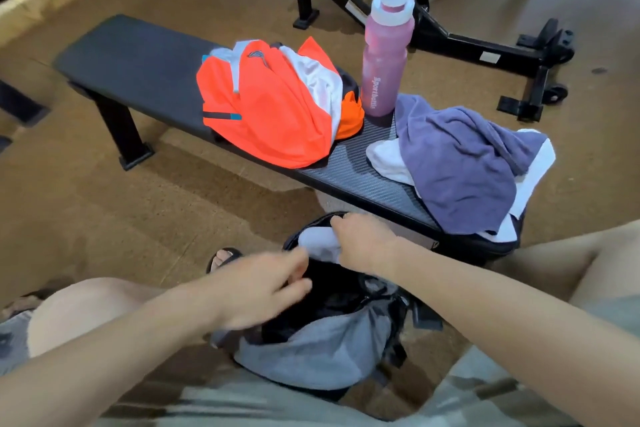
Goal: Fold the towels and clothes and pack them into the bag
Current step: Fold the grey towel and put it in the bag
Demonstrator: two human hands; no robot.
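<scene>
Bag [313,357], grey with a black lining, stands on the floor between the seated person's knees, its mouth open and facing up toward the bench [145,69]. Its long axis runs from the person's lap away toward the bench edge. A folded white cloth [318,244] sits at the far end of the opening, partly inside.

Right hand [363,239] is over the far rim of the bag, fingers curled down onto the white cloth and gripping it. Left hand [259,288] hovers at the near-left side of the opening, just above the black interior; fingers appear loosely extended (motion blur prevents a firmer finding) and hold nothing visible.

On the bench, beyond the bag: an orange and white garment [270,107] lies crumpled at the middle, its length running across the seat. A pink sports bottle [386,55] stands upright just beside it. A purple towel [460,163] lies bunched on top of a white towel [388,156] at the right end, nearest the right forearm, both unfolded.
</scene>
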